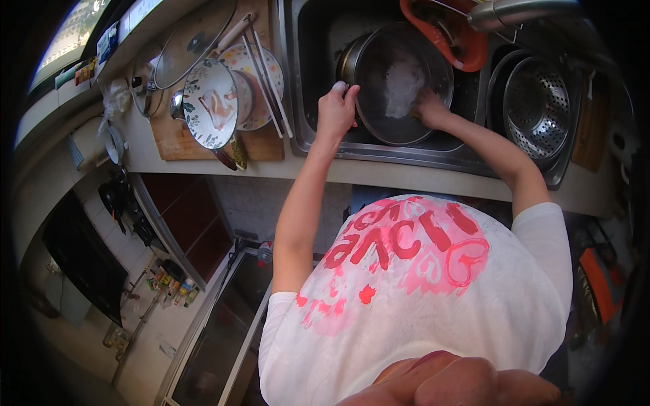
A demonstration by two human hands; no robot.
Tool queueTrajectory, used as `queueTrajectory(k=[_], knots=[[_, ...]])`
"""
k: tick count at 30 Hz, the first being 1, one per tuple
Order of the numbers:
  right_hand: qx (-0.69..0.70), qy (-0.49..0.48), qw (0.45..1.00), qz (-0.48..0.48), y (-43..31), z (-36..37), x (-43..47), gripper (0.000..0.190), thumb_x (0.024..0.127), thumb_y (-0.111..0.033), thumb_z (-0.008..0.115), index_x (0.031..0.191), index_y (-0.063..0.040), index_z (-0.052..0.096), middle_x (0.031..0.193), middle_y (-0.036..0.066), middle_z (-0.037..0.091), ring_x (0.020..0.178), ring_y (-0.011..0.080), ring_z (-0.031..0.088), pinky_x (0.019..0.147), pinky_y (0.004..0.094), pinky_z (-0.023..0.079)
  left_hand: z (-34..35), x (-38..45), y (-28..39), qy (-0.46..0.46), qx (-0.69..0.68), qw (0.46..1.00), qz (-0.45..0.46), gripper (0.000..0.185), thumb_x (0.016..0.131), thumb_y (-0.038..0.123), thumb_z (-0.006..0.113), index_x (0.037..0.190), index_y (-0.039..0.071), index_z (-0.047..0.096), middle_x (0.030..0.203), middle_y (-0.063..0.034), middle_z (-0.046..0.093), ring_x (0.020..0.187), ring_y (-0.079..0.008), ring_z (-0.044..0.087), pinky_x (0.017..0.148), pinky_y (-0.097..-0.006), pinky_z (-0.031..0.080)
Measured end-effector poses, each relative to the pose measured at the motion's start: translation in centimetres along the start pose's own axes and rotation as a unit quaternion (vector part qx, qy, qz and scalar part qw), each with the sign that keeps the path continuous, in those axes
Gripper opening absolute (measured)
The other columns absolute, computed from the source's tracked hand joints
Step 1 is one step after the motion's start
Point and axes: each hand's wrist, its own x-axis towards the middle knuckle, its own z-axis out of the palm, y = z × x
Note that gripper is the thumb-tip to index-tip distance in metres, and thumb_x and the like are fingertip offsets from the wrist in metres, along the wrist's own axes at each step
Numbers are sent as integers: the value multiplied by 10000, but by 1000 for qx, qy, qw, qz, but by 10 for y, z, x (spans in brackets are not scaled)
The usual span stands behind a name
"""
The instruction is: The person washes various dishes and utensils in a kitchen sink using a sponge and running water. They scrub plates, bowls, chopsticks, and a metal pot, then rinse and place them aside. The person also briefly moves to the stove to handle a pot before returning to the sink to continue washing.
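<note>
A large round metal pot [376,124] sits tilted in the left basin of the steel sink [317,30], its opening facing me. My left hand [337,109] grips the pot's left edge, thumb up; whether it holds the rim or a handle is unclear. Inside the pot, my right hand [431,109] is low against the right part of the inner surface. Its fingers are blurred, and something small and yellowish may be under them. A whitish patch [403,86] shows on the pot's inside; I cannot tell whether it is foam or glare.
An orange-red plastic holder [467,56] hangs by the faucet [500,18]. A perforated steel colander [538,106] stands in the right basin. Left of the sink, a floral bowl [210,101], a patterned plate [269,61] and chopsticks [266,83] lie over a wooden cutting board [172,144].
</note>
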Motion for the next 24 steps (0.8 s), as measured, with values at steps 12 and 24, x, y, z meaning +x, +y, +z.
queueTrajectory(k=[12, 24], knots=[[-172, 110, 975, 87, 75, 13, 70, 384, 835, -109, 431, 1208, -42, 499, 1242, 154, 473, 1150, 289, 448, 962, 374, 362, -9, 12, -14, -10, -1, 1000, 26, 274, 878, 227, 572, 757, -11, 511, 508, -106, 534, 380, -164, 535, 365, -284, 397], [808, -28, 588, -33, -137, -34, 44, 542, 930, -334, 443, 1402, -131, 273, 1338, 59, 404, 1184, 136, 387, 997, 282, 301, -11, 19, -41, 4, -14, 1000, 23, 289, 896, 246, 546, 742, 4, 506, 471, -87, 510, 368, -151, 531, 344, -272, 382]])
